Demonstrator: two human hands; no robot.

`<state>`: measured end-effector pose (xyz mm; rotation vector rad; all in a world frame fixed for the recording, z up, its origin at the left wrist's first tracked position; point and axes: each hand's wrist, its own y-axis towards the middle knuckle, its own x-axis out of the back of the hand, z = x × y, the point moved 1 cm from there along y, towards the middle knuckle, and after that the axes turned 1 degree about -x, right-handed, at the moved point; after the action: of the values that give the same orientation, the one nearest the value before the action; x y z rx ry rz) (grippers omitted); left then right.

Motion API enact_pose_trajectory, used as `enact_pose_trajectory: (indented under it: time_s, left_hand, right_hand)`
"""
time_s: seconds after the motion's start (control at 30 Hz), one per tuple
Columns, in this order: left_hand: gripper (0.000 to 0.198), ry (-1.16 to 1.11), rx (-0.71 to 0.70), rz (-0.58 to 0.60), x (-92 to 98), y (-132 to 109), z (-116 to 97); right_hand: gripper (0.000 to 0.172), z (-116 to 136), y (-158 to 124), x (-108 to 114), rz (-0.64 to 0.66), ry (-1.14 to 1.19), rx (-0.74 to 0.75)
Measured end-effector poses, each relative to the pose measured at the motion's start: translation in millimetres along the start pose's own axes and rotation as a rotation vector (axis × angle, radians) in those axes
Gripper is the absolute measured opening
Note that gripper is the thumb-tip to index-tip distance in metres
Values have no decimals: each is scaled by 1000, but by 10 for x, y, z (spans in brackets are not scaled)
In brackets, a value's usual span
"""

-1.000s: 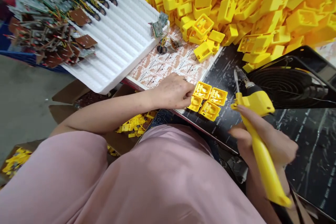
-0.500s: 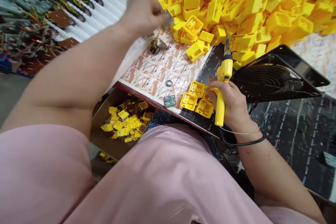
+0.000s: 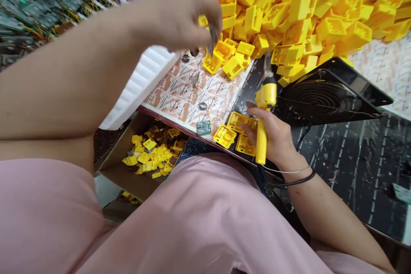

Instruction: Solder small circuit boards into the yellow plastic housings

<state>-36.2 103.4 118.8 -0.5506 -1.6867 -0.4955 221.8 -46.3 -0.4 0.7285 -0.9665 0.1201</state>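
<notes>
The person's left hand (image 3: 184,17) hung over the far part of the bench (image 3: 346,167), in front of the heap of yellow cases (image 3: 289,17), its fingers bent and nearly closed, pinching a thin grey piece (image 3: 211,42) too blurred to make out fully. Below that piece, a few loose cases lay at the heap's near edge. The right hand (image 3: 272,135) was wrapped around the handle of a yellow soldering tool (image 3: 267,94), its tip pointing toward the far side of the bench. Small open yellow boxes (image 3: 224,136) sat close together by the near edge, some partly covered by the right hand; whether its fingers touched them could not be told. Just left of these, also by the near edge, lay a small green circuit board (image 3: 203,127), with a round metal disc (image 3: 202,106) a little farther in. A black fan (image 3: 321,94) rested right of the tool. A white foam tray (image 3: 138,83) jutted over the bench's left edge, partly hidden by the left forearm, and a cardboard box (image 3: 107,160) holding yellow parts (image 3: 156,154) stood below the near edge.
</notes>
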Motion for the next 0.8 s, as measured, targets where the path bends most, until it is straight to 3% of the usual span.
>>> enact_pose_trajectory:
  time_s: [0.1, 0.13, 0.2, 0.27, 0.37, 0.47, 0.63, 0.8]
  left_hand:
    - [25, 296, -335, 217, -380, -190, -266]
    - [29, 295, -425, 285, -520, -265, -307]
    - [38, 178, -472, 358, -736, -405, -296]
    - [49, 24, -365, 245, -816, -507, -203]
    - [48, -87, -25, 7, -779, -578, -97]
    - [41, 16, 166, -10, -807, -567, -211]
    - [31, 6, 148, -21, -1072, -474, -522]
    - [26, -9, 128, -9, -1210, -463, -443]
  right_hand:
    - [38, 57, -37, 148, -103, -13, -18]
    - [41, 70, -61, 188, -123, -20, -25]
    - [44, 90, -132, 248, -134, -29, -23]
    - [44, 105, -222, 287, -129, -24, -8]
    - [46, 121, -340, 323, -152, 3, -53]
    - [47, 152, -393, 341, -171, 25, -117]
    - [45, 220, -408, 378, -166, 29, -137]
    - [44, 233, -468, 433, -185, 0, -95]
